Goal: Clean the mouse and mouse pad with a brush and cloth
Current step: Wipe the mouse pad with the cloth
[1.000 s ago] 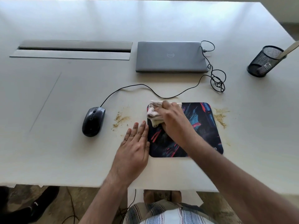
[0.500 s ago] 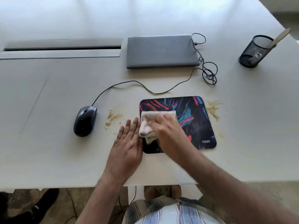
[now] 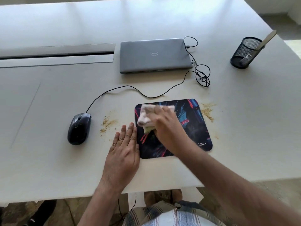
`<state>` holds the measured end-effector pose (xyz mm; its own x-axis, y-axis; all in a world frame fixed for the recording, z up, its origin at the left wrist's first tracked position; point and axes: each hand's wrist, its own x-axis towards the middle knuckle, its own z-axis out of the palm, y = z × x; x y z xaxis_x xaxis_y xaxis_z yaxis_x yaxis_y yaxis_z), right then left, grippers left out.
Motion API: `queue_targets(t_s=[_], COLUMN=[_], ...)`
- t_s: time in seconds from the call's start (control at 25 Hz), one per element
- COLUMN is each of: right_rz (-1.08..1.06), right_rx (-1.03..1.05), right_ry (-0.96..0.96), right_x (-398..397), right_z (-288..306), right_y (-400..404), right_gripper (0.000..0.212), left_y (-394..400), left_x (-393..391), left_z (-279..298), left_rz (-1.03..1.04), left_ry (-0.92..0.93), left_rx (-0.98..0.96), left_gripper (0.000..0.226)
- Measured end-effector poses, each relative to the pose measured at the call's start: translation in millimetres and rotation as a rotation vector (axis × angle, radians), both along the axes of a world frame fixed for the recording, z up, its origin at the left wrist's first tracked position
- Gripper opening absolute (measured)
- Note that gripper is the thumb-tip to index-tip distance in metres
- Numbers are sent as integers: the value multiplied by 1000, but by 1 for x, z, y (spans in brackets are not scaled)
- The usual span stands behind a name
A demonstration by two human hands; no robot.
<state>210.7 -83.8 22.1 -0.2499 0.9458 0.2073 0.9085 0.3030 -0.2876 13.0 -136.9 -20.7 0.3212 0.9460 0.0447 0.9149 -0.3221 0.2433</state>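
A dark mouse pad (image 3: 193,126) with red and blue streaks lies on the white table. My right hand (image 3: 167,128) grips a crumpled pale cloth (image 3: 146,118) and presses it onto the pad's upper left part. My left hand (image 3: 123,150) lies flat with straight fingers on the table, touching the pad's left edge. A black wired mouse (image 3: 79,128) sits to the left, apart from both hands. The brush (image 3: 267,38) stands in a black mesh cup (image 3: 246,53) at the far right.
Brown crumbs lie between mouse and pad (image 3: 107,124) and right of the pad (image 3: 207,110). A closed grey laptop (image 3: 154,55) sits behind, with the mouse cable (image 3: 202,75) looping beside it. A cable slot (image 3: 57,53) runs along the back left.
My right hand has swept the cloth from the pad's near left part back up to its far left part. My left hand has stayed flat at the pad's left edge.
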Motion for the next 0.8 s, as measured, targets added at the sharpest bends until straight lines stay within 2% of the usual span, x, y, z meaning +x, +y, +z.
queue_targets(t_s=[0.08,0.16,0.4,0.6,0.8], right_rz=[61,119,-77,44,-103], right_rx=[-3,-31,-18,-38,23], right_ry=[25,4,-7,9,-19], right_x=[2,7,21,21,38], right_z=[1,-2,3,-1,0], right_y=[-46,-69,30,-59,36], right_gripper=[40,34,35,41,40], left_y=[-1,0,-1,-2,-1], left_x=[1,1,1,1,1], left_z=[-1,-1,-2,-3,-3], left_rz=[5,7,7,1,10], left_ry=[-3,1,21,17,10], left_rx=[17,21,11,13,12], left_gripper=[59,59,59,60,60])
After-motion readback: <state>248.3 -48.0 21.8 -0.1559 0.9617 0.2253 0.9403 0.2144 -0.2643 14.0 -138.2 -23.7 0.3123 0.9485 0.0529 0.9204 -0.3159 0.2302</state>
